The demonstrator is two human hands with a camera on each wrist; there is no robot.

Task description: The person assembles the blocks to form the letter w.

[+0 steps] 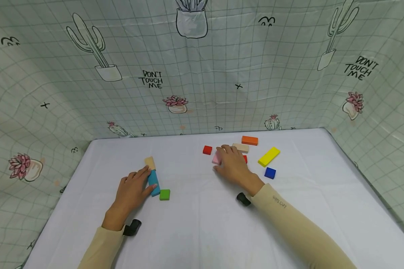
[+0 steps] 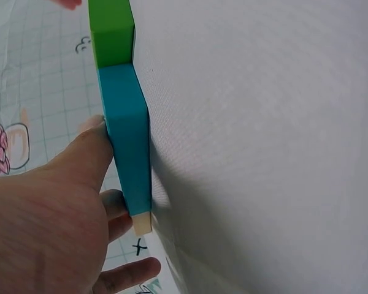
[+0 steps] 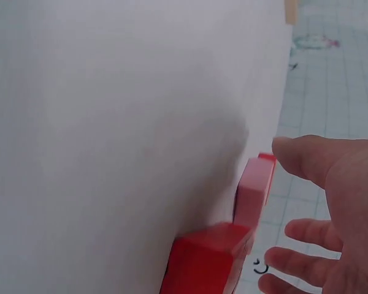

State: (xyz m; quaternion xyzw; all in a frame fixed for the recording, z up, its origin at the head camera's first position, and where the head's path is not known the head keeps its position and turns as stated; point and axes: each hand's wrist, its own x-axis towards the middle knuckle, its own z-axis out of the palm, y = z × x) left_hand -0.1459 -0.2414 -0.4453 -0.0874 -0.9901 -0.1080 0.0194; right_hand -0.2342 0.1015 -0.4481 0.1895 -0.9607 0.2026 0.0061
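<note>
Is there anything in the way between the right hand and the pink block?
Nothing visible is: the right hand hangs over the pink block. A red block lies beside the pink one, not between them.

Soft shadows (image 3: pixel 208 165); 2 wrist pics dimmer vs head.

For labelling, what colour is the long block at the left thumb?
Blue block, best seen in left wrist view.
</note>
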